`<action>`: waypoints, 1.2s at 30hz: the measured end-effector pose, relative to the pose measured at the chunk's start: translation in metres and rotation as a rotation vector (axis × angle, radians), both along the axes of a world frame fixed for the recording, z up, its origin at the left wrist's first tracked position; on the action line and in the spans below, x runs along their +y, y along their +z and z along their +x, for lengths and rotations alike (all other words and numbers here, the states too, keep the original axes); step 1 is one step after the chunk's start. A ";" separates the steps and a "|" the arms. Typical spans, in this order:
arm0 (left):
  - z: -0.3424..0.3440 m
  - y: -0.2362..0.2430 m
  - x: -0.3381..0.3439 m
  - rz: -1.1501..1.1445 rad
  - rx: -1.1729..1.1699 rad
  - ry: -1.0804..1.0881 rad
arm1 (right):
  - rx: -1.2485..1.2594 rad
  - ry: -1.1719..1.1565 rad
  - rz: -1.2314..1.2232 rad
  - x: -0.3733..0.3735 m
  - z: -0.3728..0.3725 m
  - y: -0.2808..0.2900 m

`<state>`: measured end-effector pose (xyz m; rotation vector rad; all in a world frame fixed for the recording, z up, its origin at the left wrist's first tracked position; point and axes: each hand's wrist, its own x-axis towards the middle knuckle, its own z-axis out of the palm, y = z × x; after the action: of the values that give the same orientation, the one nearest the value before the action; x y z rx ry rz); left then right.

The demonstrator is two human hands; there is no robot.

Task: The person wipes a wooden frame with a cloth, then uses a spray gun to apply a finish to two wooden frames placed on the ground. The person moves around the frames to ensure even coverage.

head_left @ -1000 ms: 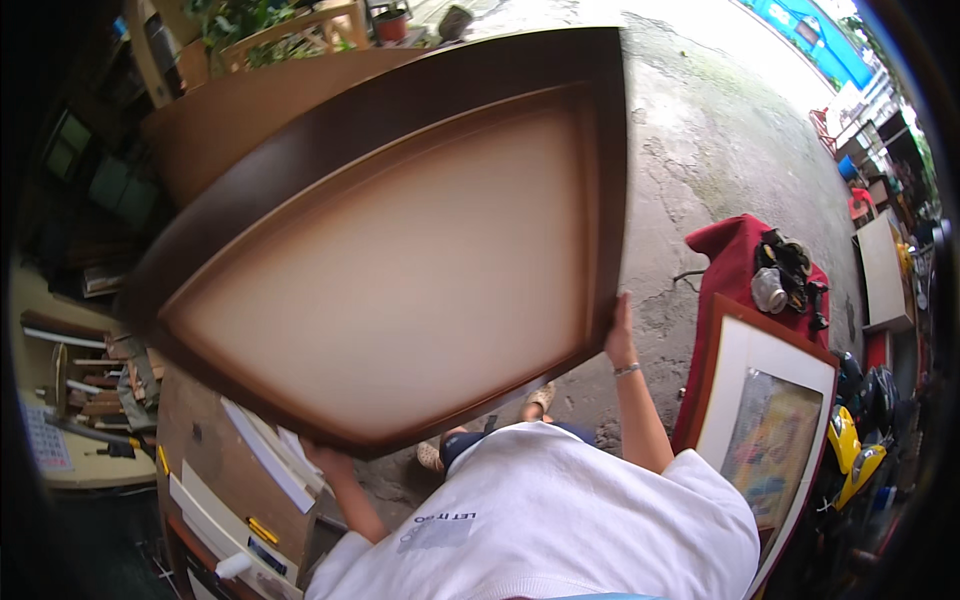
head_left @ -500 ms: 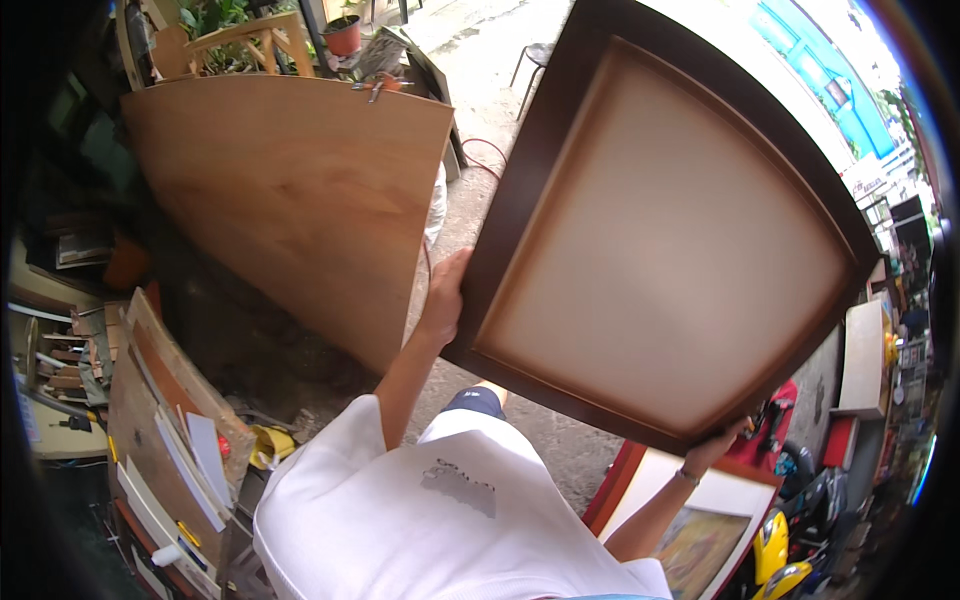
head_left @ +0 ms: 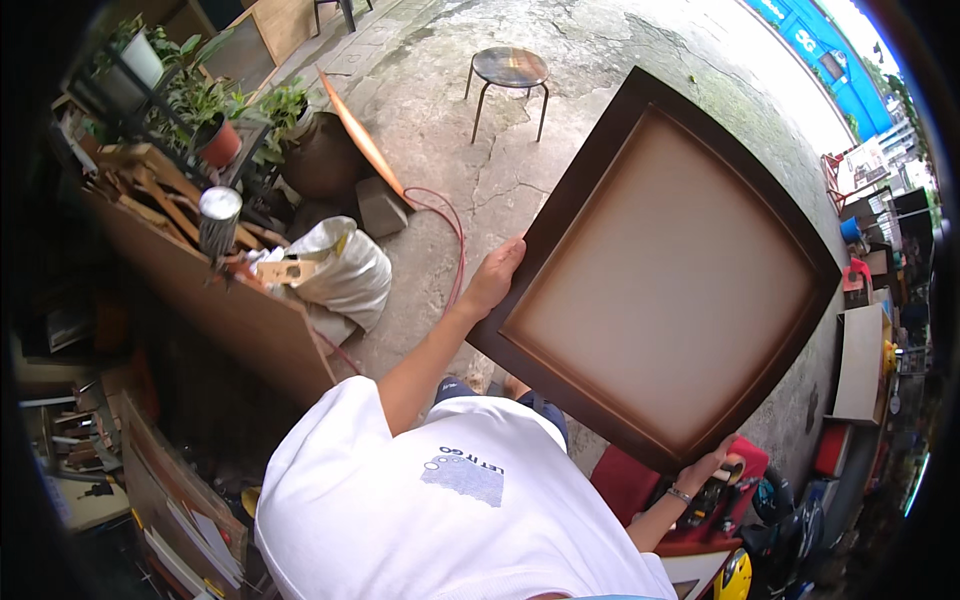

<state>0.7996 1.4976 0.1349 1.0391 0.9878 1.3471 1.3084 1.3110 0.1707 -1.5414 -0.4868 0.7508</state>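
Note:
A framed panel (head_left: 665, 285), with a wide dark brown border and a pale beige middle shaded brown along its edges, is held up in front of me at a tilt. My left hand (head_left: 497, 275) grips its left edge, the thumb lying on the front of the border. At the panel's lower right corner, my right hand (head_left: 708, 465) is closed on the edge, and its other fingers are partly hidden. A bracelet circles my right wrist. The panel's back is out of sight.
A round stool (head_left: 510, 67) stands on the cracked concrete ahead. Left of me are a plywood sheet (head_left: 220, 290), a white sack (head_left: 350, 275), a spray gun with a metal cup (head_left: 220, 220) and potted plants (head_left: 218, 140). A red hose (head_left: 458, 225) crosses the floor. Red furniture (head_left: 625, 480) sits lower right.
My view has swung toward the open floor, bringing the whole stool and sack into sight. The panel appears smaller and lower, still held in both hands.

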 end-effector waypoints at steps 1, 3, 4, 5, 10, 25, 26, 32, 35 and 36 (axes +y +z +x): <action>0.005 -0.001 0.036 0.055 0.016 0.014 | -0.010 0.010 -0.024 0.038 0.002 -0.005; 0.003 -0.006 0.100 0.027 0.017 0.017 | -0.020 0.030 -0.066 0.120 0.002 -0.018; -0.001 -0.011 0.131 -0.003 0.019 0.023 | -0.023 0.044 -0.103 0.164 0.001 -0.024; -0.004 -0.031 0.159 0.003 0.017 0.066 | -0.039 0.096 -0.103 0.208 0.003 -0.033; -0.039 -0.078 0.304 -0.336 0.220 0.334 | -0.051 0.367 -0.328 0.444 -0.006 -0.093; -0.276 -0.301 0.745 -0.722 0.152 0.579 | -0.321 0.560 -0.418 1.083 -0.280 -0.332; -0.299 -0.325 0.767 -0.758 0.137 0.580 | -0.327 0.587 -0.450 1.117 -0.303 -0.354; -0.395 -0.439 0.918 -1.004 -0.007 0.554 | -0.477 0.641 -0.610 1.263 -0.390 -0.459; -0.430 -0.463 0.954 -1.066 -0.050 0.618 | -0.532 0.598 -0.611 1.298 -0.423 -0.488; -0.434 -0.470 0.964 -1.074 -0.024 0.640 | -0.551 0.599 -0.646 1.303 -0.428 -0.493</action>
<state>0.3655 2.4617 -0.3349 -0.1294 1.8132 1.0214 0.8804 2.6135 -0.3226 -2.2595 -1.2419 0.9925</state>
